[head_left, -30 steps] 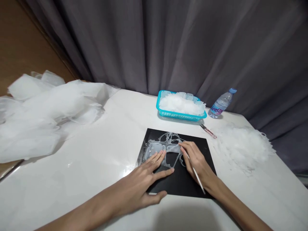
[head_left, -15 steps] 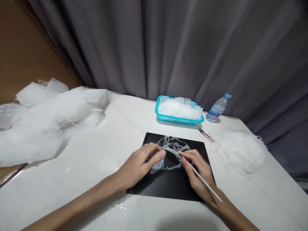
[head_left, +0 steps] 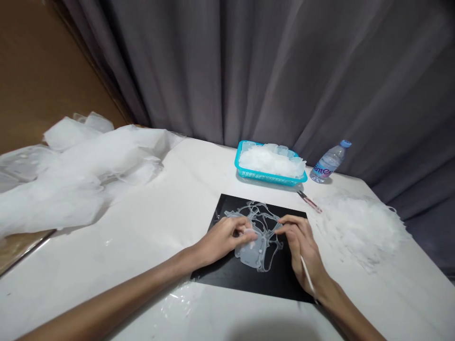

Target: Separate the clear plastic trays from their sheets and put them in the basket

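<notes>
A translucent, floppy moulded sheet (head_left: 256, 246) with thin stringy trimmings lies on a black mat (head_left: 245, 279) on the white table. My left hand (head_left: 227, 237) pinches the sheet's left edge with curled fingers. My right hand (head_left: 300, 248) grips a thin white stick (head_left: 307, 279) and its fingertips touch the sheet's right edge.
A turquoise basket (head_left: 249, 174) heaped with clear pieces stands behind the mat. A small water bottle (head_left: 329, 163) lies beside it, near a pink-handled tool (head_left: 309, 201). White trimmings (head_left: 359, 227) pile at the right. Clear plastic sheets (head_left: 71, 170) heap at the left. A grey curtain hangs behind.
My left hand went from lying flat on the sheet to pinching it. The sheet has been turned and pulled nearer on the mat. The right hand has stayed on the stick.
</notes>
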`<action>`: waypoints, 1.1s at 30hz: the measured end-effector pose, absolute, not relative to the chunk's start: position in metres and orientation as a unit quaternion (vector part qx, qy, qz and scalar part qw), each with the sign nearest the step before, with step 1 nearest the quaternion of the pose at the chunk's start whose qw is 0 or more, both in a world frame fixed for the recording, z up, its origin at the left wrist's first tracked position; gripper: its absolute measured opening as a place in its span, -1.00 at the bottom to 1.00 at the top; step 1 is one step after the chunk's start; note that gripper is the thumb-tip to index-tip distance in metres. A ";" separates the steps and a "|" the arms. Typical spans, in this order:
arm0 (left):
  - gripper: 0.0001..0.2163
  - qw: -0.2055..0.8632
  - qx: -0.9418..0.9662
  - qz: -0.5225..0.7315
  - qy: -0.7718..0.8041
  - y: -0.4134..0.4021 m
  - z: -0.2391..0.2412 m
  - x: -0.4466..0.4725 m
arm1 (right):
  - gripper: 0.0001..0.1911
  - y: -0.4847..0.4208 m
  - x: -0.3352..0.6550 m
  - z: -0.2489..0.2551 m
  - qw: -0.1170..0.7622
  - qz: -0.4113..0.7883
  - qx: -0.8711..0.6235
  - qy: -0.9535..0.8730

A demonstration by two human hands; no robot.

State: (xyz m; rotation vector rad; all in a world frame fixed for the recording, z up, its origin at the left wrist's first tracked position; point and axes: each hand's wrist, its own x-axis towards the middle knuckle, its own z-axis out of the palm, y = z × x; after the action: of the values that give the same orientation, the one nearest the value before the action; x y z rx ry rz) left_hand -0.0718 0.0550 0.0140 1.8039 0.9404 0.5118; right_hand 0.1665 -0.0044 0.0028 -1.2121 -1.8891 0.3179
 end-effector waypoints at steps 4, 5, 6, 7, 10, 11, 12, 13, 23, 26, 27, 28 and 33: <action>-0.67 0.521 0.735 0.218 0.375 0.056 0.017 -0.072 | -0.75 0.011 0.152 0.006 0.326 0.192 -0.482 -0.790; -0.67 0.512 0.743 0.218 0.373 0.056 0.019 -0.073 | -0.77 0.014 0.149 0.006 0.312 0.208 -0.475 -0.797; -0.67 0.497 0.754 0.215 0.372 0.055 0.020 -0.073 | -0.82 0.016 0.146 0.007 0.307 0.220 -0.469 -0.798; -0.66 0.479 0.767 0.211 0.370 0.055 0.021 -0.073 | -0.86 0.018 0.143 0.007 0.310 0.231 -0.466 -0.796; -0.64 0.435 0.797 0.198 0.370 0.051 0.022 -0.075 | -0.86 0.023 0.139 0.007 0.337 0.268 -0.476 -0.767; -0.63 0.424 0.800 0.198 0.375 0.051 0.021 -0.075 | -0.85 0.024 0.138 0.008 0.344 0.281 -0.481 -0.756; -0.62 0.415 0.801 0.198 0.382 0.050 0.019 -0.076 | -0.85 0.026 0.137 0.009 0.346 0.293 -0.484 -0.749; -0.61 0.410 0.802 0.198 0.387 0.050 0.018 -0.077 | -0.85 0.028 0.136 0.011 0.345 0.301 -0.484 -0.745; -0.79 -0.128 0.952 0.245 0.135 0.030 0.018 -0.077 | -0.81 0.063 0.135 0.008 0.260 0.223 -0.554 -0.759; -0.84 -0.071 0.950 0.273 0.138 0.023 0.021 -0.077 | -0.81 0.071 0.143 -0.001 0.273 0.198 -0.577 -0.744; -0.83 0.009 0.943 0.276 0.184 0.025 0.022 -0.078 | -0.81 0.071 0.146 -0.001 0.277 0.195 -0.578 -0.742; -0.80 0.104 0.924 0.275 0.244 0.028 0.023 -0.079 | -0.81 0.072 0.148 0.000 0.283 0.195 -0.577 -0.741; -0.75 0.491 0.716 0.275 0.413 0.052 0.023 -0.085 | -0.68 0.061 0.158 0.017 0.332 0.207 -0.586 -0.710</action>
State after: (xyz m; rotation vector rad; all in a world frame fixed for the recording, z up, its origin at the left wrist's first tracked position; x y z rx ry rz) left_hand -0.0853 0.0516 0.0227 1.7394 1.0025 0.6675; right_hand 0.1583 0.0606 0.0174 -1.5301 -1.8547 0.5396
